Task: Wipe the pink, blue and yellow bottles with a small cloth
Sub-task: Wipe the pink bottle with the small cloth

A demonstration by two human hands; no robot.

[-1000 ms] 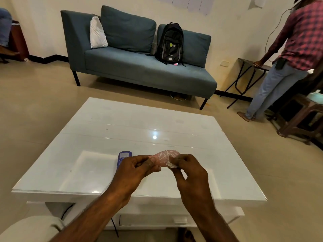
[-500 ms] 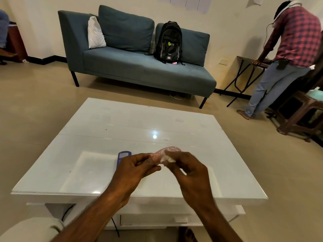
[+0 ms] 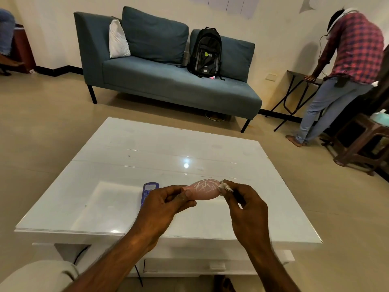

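Above the white worktop (image 3: 242, 211), my left hand (image 3: 162, 205) pinches the pink bottle (image 3: 203, 189) lying sideways, base rightward; my right hand (image 3: 245, 204) fingers pinch the small cloth (image 3: 225, 187) against it.

Low white table (image 3: 130, 165) with glossy glass top, blue bottle (image 3: 148, 192) lying flat on it toward 7 o'clock from the table centre, partly hidden

Both forearms are bare from the left hand (image 3: 162, 205) and right hand (image 3: 246, 209) back; behind the left, perhaps a beige trouser knee (image 3: 35, 277).
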